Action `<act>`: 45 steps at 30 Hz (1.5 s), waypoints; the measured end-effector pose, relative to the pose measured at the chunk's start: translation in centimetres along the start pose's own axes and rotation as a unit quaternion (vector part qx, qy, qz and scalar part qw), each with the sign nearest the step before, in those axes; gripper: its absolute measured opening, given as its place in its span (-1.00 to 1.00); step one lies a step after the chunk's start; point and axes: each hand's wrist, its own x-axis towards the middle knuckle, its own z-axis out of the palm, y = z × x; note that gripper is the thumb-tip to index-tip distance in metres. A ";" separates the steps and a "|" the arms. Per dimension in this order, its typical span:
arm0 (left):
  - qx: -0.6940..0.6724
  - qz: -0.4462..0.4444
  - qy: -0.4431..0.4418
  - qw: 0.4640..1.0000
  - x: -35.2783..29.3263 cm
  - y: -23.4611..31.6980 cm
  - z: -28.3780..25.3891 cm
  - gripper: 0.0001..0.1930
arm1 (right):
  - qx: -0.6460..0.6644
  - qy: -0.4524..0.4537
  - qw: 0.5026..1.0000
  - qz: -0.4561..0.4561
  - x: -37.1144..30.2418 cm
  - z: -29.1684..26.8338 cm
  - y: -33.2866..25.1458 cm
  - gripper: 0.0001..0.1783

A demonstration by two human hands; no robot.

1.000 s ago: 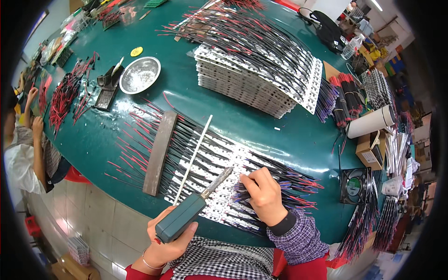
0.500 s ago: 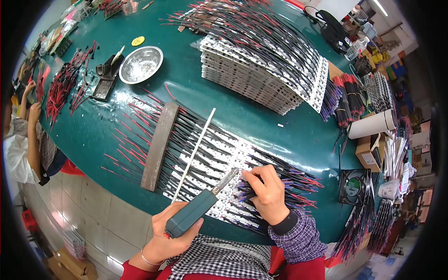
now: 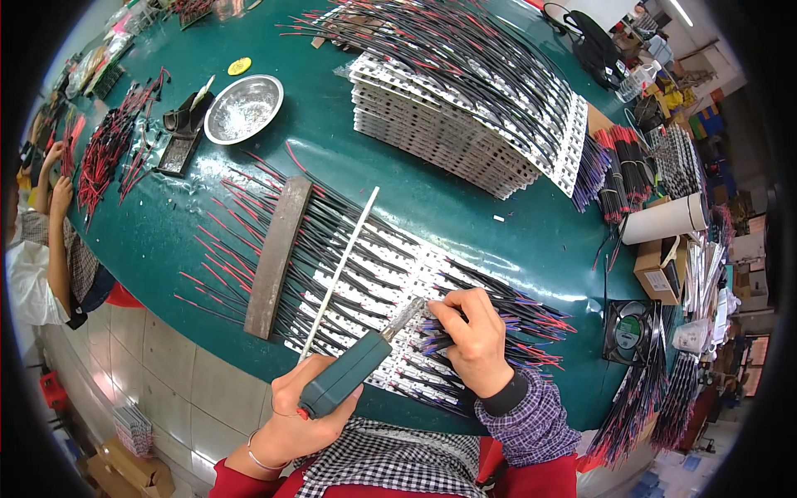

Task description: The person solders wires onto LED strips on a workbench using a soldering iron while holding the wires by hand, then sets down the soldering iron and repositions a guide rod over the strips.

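My left hand (image 3: 311,402) is closed round the green handle of a soldering iron (image 3: 349,373). Its metal barrel points up and right at a white circuit-board panel (image 3: 425,267). My right hand (image 3: 475,340) is closed in a pinch beside the iron's tip, over the ends of black wires with blue and red tips (image 3: 523,319); the wire in my fingers is mostly hidden. More black and red wires run out to the panel's left. Across these lie a brown-grey bar (image 3: 278,257) and a thin white rod (image 3: 340,270).
A tall stack of wired white panels (image 3: 448,137) stands behind. Left of it are a metal bowl (image 3: 243,109), a black holder (image 3: 181,137) and a heap of red and black wires (image 3: 112,166). A small fan (image 3: 628,330) sits right. Another person's hands (image 3: 58,187) are at far left.
The view has shifted slightly. The iron's tip stays beside my right fingers, and both hands keep nearly the same grip and place.
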 end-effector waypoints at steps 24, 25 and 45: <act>-0.042 -0.039 0.066 0.996 -0.2 1.0 -0.9 -0.82 | -0.003 0.002 1.000 -0.014 0.3 0.4 0.0 -0.59; -0.011 -0.029 0.073 0.997 0.1 1.5 -1.7 -0.79 | -0.005 0.001 1.000 -0.012 0.2 0.3 0.1 -0.59; -0.025 0.035 0.375 0.926 8.3 -0.4 -10.7 -0.72 | -0.077 0.036 0.996 0.011 -0.2 -3.8 -4.7 -0.30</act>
